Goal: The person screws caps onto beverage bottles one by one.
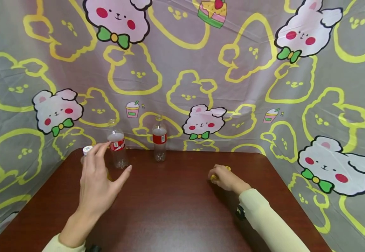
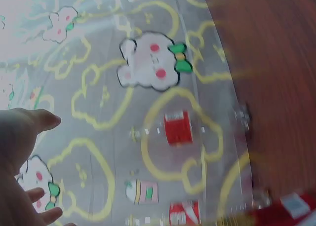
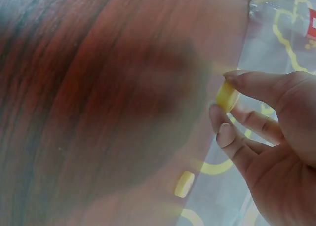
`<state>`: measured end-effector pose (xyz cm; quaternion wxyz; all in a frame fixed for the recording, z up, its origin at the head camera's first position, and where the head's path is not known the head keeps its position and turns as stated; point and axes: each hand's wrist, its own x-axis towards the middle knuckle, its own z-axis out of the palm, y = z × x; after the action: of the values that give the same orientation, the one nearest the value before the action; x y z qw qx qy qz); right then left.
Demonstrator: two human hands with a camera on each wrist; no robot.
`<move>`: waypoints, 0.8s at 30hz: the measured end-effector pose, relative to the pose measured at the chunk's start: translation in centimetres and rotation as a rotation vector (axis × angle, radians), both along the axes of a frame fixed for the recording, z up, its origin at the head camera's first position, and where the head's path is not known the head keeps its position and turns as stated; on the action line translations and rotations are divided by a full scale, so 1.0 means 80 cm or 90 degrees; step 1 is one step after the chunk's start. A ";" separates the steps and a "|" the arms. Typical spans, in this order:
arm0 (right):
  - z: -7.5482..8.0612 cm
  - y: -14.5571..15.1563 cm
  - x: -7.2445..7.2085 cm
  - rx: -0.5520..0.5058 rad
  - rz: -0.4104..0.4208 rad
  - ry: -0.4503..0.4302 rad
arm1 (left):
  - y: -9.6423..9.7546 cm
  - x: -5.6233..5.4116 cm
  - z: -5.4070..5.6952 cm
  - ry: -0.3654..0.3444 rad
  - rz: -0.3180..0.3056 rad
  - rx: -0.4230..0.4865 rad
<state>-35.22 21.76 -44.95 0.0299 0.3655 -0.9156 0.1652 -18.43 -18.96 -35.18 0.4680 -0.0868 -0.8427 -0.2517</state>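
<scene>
My right hand [image 1: 226, 178] pinches a yellow bottle cap [image 3: 227, 95] between thumb and fingertips, low over the right side of the table. Just beyond it lies a second yellow cap [image 3: 184, 184]. On the left, my left hand [image 1: 96, 182] is raised with fingers spread apart from the thumb and holds nothing. Behind that hand stand a clear, uncapped bottle with a red label [image 1: 117, 145] and, partly hidden, a bottle with a white top [image 1: 87, 149]. Another clear red-labelled bottle [image 1: 159, 139] stands upright near the back edge, right of them.
The brown wooden table [image 1: 176, 203] is bounded at its back and sides by a grey curtain [image 1: 245, 115] printed with rabbits and yellow outlines. Part of a red label [image 2: 291, 210] shows at the lower right of the left wrist view.
</scene>
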 end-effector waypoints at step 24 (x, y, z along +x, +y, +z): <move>0.038 0.002 0.025 -0.200 0.013 0.037 | 0.036 -0.163 -0.073 -0.193 0.116 0.295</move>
<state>-33.22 21.96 -41.91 0.1116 0.3699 -0.8736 0.2959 -31.50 -16.10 -41.02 0.3647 0.1371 -0.8276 -0.4041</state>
